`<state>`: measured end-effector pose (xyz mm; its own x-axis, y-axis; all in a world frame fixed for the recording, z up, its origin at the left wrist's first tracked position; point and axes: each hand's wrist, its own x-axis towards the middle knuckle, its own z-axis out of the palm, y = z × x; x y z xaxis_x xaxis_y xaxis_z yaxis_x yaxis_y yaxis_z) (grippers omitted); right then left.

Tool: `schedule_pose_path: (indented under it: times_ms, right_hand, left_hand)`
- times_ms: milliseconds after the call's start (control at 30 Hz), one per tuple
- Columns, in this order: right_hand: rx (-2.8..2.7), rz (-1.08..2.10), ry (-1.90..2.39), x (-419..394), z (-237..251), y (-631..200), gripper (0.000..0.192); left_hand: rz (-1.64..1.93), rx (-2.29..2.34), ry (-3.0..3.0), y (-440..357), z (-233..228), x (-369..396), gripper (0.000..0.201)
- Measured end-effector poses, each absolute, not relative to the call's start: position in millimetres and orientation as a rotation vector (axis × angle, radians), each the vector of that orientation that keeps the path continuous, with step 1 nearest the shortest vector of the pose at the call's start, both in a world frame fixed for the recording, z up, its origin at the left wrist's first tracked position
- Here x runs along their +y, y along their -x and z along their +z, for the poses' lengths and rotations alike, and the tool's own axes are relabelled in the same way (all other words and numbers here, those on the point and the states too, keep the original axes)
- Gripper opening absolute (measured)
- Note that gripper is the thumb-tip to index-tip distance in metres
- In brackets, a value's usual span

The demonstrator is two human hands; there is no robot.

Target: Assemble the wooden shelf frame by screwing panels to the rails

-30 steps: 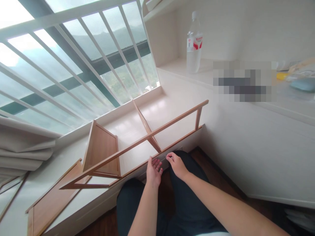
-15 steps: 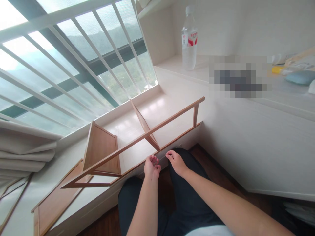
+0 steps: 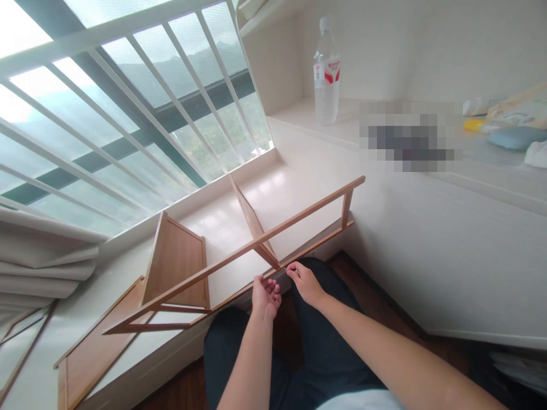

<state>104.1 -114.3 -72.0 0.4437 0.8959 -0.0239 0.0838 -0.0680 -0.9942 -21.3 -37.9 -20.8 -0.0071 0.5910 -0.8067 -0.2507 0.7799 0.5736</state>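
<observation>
My right hand pinches a small thin piece, too small to name, between thumb and fingertips. Its tip meets the lower rail of a wooden frame, close to where a thin wooden divider panel joins that rail. Palm up, my left hand has its fingers curled in; whatever lies in them is hidden. Its thumb side is at the lower rail, left of my right hand. The frame lies slanted along the white ledge, with a second wooden panel standing up at its left part.
A framed wooden panel lies on the ledge at the left, beside the grey curtain. Behind is a barred window. A water bottle and a blue item are on the shelf. My knees are against the ledge.
The wooden frame has shifted slightly toward me and to the right at its right end. The small piece in my right hand has come to the lower rail. My left hand stays curled.
</observation>
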Motion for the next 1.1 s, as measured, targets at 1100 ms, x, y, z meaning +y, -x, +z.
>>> schedule_pose_path:
  times_ms: [1100]
  right_hand:
    - [-1.077,0.835,1.884,-123,-57,-99,0.02]
  left_hand:
    - [0.862,0.997,-0.367,2,-57,-59,0.021]
